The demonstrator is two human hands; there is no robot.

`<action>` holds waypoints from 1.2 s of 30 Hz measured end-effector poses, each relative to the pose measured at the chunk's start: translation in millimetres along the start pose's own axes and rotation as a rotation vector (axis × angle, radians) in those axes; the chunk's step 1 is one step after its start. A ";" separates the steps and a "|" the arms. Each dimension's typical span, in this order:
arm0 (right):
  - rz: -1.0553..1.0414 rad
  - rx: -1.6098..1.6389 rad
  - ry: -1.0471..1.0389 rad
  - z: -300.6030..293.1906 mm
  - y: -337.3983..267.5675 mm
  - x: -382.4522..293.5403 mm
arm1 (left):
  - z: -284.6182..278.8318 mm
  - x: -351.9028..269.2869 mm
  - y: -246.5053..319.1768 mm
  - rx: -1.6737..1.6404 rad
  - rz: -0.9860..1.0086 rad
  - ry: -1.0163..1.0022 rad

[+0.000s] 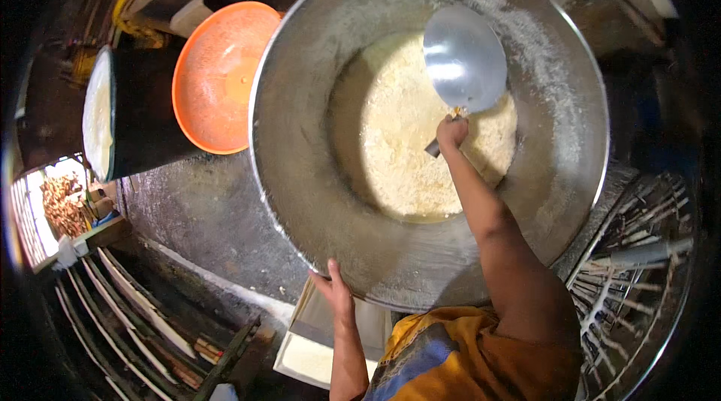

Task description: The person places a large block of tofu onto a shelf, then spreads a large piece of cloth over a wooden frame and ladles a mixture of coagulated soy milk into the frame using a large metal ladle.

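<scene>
A large round metal basin [293,119] fills the middle of the view. In its bottom lies a pale yellow, crumbly mass [411,136], with white residue smeared on the upper right wall. My right hand [452,129] grips the dark handle of a shiny, round metal scoop [464,57]. The scoop is over the upper right of the mass and hides part of it; I cannot tell whether they touch. At the lower left rim is my left hand [338,288], fingers curled on the edge and thumb up.
An orange plastic basin [217,80] stands against the left side. Farther left is a dark container [98,119] with a pale top. A white box [310,356] with pale contents sits below my left hand. Wooden slats [135,311] run lower left; a branching rack [619,288] stands right.
</scene>
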State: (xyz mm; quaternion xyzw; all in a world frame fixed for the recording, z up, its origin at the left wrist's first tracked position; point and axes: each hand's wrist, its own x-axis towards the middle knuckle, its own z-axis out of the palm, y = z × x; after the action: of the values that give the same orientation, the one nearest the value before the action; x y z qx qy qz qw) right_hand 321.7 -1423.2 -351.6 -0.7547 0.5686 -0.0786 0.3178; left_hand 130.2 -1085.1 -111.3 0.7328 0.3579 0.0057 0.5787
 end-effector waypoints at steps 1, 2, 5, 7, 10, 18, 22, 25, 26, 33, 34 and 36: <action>-0.052 -0.094 0.060 18.7 12.5 15.7 | 10.2 4.0 4.2 0.108 -0.010 0.114; -0.027 -0.115 0.026 31.6 15.8 14.3 | 16.3 7.6 4.5 0.223 -0.021 0.248; -0.089 -0.177 -0.270 55.7 16.5 13.0 | 5.4 3.1 10.9 0.335 0.015 0.260; -0.219 -0.287 -0.521 66.5 17.3 7.7 | -17.9 -1.9 8.6 0.445 0.004 0.297; -0.357 -0.411 -0.872 72.9 33.7 0.1 | -5.3 -9.6 35.8 0.540 -0.015 0.364; -0.358 -0.611 -1.451 40.0 90.3 -27.5 | -2.9 -17.7 48.4 0.669 0.019 0.383; -0.111 -0.475 -1.543 -11.2 154.4 -53.7 | -22.3 -17.7 33.8 0.633 0.051 0.346; 0.062 -0.514 -1.602 -65.9 152.3 -71.5 | 2.3 -24.2 34.7 0.450 -0.002 0.389; 0.071 -0.528 -1.601 -78.8 171.6 -74.2 | 3.3 -21.4 32.5 0.421 -0.005 0.390; 0.202 -0.467 -1.662 -209.2 99.8 -64.4 | 25.8 -18.2 26.1 0.364 0.006 0.205; 0.144 -0.506 -1.646 -225.1 86.8 -61.0 | 27.9 -18.0 20.7 0.308 0.002 0.233; 0.079 -0.778 -1.471 -256.8 58.7 -51.8 | 35.2 -17.0 2.5 0.235 0.074 0.161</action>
State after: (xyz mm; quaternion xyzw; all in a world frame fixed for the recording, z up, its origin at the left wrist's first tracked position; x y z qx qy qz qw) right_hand 133.4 -1485.3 -170.7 -0.6489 0.2286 0.6477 0.3273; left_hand 133.7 -1124.0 -113.9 0.8054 0.3740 0.0442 0.4577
